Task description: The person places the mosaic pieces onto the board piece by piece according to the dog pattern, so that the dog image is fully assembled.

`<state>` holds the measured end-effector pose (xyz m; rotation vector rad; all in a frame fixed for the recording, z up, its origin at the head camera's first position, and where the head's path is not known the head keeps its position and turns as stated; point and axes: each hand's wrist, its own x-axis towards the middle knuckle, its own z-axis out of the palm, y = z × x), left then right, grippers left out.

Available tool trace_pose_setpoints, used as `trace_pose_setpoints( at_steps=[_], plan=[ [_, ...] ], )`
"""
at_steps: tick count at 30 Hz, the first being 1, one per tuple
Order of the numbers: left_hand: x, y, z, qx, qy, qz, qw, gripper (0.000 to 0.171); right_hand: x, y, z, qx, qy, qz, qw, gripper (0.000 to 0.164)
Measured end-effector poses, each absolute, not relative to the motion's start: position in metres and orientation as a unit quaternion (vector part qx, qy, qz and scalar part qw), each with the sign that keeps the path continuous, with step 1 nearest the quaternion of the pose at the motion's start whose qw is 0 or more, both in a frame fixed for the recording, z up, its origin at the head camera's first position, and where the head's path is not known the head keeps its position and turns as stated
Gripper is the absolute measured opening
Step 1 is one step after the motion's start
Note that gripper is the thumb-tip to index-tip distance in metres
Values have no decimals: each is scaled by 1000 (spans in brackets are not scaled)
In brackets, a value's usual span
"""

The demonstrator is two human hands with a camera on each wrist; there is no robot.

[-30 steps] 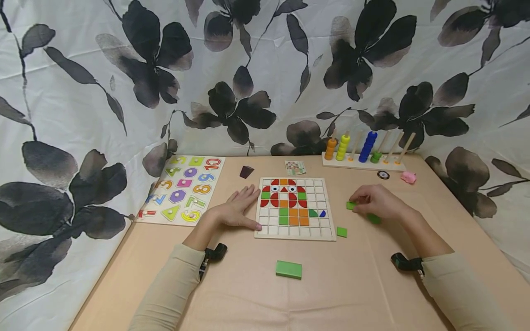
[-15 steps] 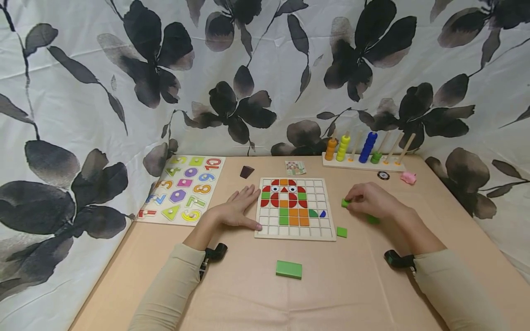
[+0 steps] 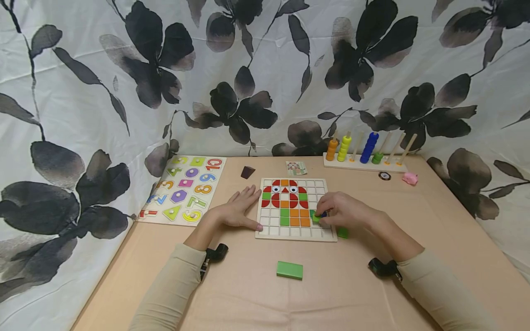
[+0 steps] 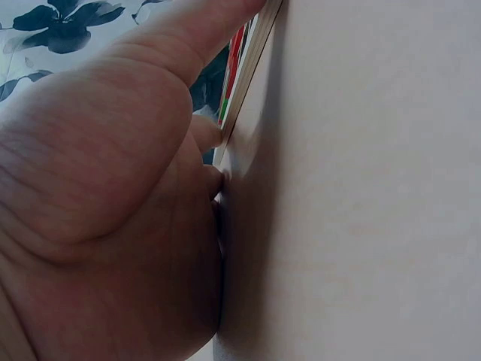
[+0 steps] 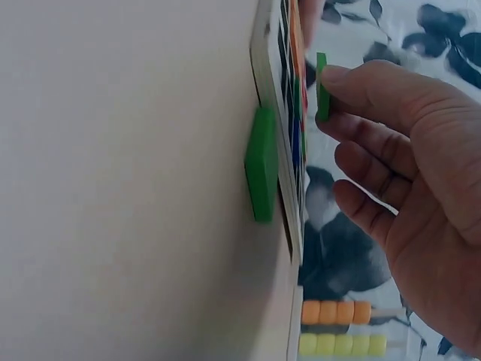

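Observation:
Over the right part of a gridded mosaic board (image 3: pixel 298 233), my right hand (image 3: pixel 347 210) pinches a thin green square tile (image 5: pixel 322 86) between thumb and fingers. In the right wrist view the tile stands off the board's face. Red, orange, green and white pieces form a bird-like pattern on the board. My right fingers partly cover a blue piece (image 3: pixel 324 214) there. My left hand (image 3: pixel 233 214) rests with fingers spread along the board's left edge, its thumb at the near left corner. Another green tile (image 3: pixel 342 233) lies beside the board's right edge.
A green block (image 3: pixel 290 270) lies in front of the board. At left is a number-and-shape puzzle (image 3: pixel 180 195). Behind are a dark piece (image 3: pixel 248 172), a picture card (image 3: pixel 296 168) and a bead stacker (image 3: pixel 364 162). A black ring (image 3: pixel 384 176) and pink figure (image 3: pixel 410 178) sit right.
My right hand has carried the green tile leftward from the table to over the board. A green tile that lay under that hand is now out of sight. My left hand stays put.

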<state>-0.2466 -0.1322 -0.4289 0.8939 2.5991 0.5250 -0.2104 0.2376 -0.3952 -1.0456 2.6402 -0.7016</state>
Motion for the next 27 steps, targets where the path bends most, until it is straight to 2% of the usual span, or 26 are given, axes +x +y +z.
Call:
trace_pose_setpoints(
  at_steps=[10, 17, 22, 27],
  plan=[
    [-246, -132, -428, 313, 915, 187, 172, 121, -206, 227, -400, -399, 896, -177, 80, 13],
    [-247, -133, -429, 314, 916, 184, 167, 121, -207, 227, -400, -401, 891, -190, 97, 13],
    [-247, -132, -431, 313, 916, 182, 172, 122, -207, 241, -395, -339, 891, -267, 143, 17],
    [-248, -132, -431, 312, 917, 179, 170, 122, -217, 279, -385, -290, 887, -339, 122, 26]
  ],
)
